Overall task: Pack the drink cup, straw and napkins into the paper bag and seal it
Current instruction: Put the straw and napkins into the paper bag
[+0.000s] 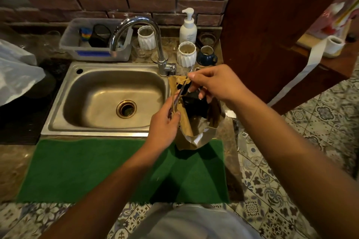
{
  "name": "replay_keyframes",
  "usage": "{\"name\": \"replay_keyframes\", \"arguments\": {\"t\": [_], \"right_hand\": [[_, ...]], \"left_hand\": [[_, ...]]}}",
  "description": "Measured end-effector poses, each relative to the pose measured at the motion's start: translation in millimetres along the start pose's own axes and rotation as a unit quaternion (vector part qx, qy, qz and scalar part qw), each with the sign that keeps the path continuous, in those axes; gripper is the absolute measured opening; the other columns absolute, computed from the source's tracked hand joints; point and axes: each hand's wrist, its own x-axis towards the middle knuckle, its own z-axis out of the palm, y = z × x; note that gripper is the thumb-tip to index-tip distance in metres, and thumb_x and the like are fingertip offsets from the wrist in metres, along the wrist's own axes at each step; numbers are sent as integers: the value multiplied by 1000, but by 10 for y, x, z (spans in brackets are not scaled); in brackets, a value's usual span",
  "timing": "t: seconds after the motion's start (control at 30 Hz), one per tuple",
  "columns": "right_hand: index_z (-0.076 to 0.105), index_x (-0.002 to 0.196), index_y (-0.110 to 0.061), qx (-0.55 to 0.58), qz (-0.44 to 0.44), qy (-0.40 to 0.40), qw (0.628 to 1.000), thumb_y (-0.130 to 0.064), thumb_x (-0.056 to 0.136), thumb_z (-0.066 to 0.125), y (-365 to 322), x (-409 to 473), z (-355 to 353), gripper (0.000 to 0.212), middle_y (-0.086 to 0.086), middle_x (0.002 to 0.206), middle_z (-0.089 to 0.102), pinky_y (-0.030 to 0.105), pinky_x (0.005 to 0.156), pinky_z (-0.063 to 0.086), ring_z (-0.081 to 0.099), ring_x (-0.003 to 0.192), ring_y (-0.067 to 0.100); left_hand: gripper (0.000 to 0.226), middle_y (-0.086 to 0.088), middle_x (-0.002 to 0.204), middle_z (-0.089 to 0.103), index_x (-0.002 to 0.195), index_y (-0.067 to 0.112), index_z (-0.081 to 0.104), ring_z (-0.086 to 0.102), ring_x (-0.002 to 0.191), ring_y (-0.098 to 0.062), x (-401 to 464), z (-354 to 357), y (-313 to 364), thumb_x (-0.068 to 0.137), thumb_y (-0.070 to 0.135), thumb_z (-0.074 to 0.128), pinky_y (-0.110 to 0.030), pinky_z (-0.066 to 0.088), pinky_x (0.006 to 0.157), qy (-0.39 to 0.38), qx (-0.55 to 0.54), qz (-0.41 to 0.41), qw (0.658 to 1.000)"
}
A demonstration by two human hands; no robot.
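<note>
Standing between both hands, the paper bag point(191, 122) has each grip pinching a handle.

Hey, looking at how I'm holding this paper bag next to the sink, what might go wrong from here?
1. The paper bag stands right beside the sink; if it tips left, it may drop into the basin.
2. Both hands, left hand and right hand, pull on the thin handles, and a hard tug might tear the paper.
3. The bag's mouth is open, with a dark item showing inside, so the contents might spill if it falls.
</note>
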Motion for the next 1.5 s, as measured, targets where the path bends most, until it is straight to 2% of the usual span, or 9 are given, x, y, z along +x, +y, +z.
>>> {"name": "replay_keyframes", "arguments": {"t": [0.47,0.63,0.73,0.83,0.93,1.03,1.2,1.3,1.5], "right_hand": [[80,97,-6,66,18,64,996,-24,96,70,152,151,96,20,2,60,64,20,35,31,41,41,9],[77,91,-9,82,-69,189,976,-24,97,67,46,-59,-72,19,12,80,75,24,45,44,58,55,11],[74,90,-20,89,-135,257,953,-26,98,65,29,-257,-271,14,1,80,75,26,52,51,65,64,12],[69,92,-21,134,-178,299,928,-23,100,63,43,-430,-453,11,-3,78,72,23,52,52,66,64,11],[68,92,-18,165,-191,333,908,-24,99,64,74,-521,-591,10,-2,77,72,27,50,50,66,62,14],[66,90,-17,136,-214,360,898,-23,98,65,108,-583,-653,11,-4,70,69,29,46,48,66,57,16],[66,103,-21,-64,-233,291,926,-27,99,65,278,-650,-483,7,-3,86,70,28,62,59,72,73,17],[68,110,-23,-125,-223,202,946,-21,96,69,367,-638,-235,15,-10,95,70,23,76,61,72,85,7],[73,108,-14,-107,-184,157,964,-17,92,76,553,-593,-58,16,-6,94,74,28,58,62,73,62,9]], "left_hand": [[59,12,114,70,148,43,42,67,97,-4,-42,-13,20,99,13,56,-39,59,89,-1,21,0,1000],[70,20,99,66,152,47,29,68,88,-9,-124,-29,38,98,15,60,-40,60,79,-8,23,5,1000],[72,23,73,60,154,43,25,58,64,1,-167,-20,-8,98,15,60,-28,52,59,-3,29,8,1000],[74,8,88,68,155,43,23,68,77,-2,-181,-20,13,98,14,61,-33,60,70,-10,14,11,1000],[73,-7,95,66,156,38,23,61,65,10,-203,-18,83,98,12,60,-13,53,62,-6,25,7,1000],[72,7,91,64,158,34,23,52,51,10,-217,-37,133,99,11,59,-8,42,52,-9,30,12,999],[70,13,110,55,159,26,21,52,93,18,-216,-51,181,101,13,57,-32,55,76,-14,32,5,999],[67,1,102,63,158,21,25,64,84,7,-214,-33,201,100,12,57,-29,50,80,-26,35,8,999],[65,-12,111,62,158,24,27,49,98,4,-284,-18,159,101,11,57,-35,49,86,-16,3,-6,1000]]}}
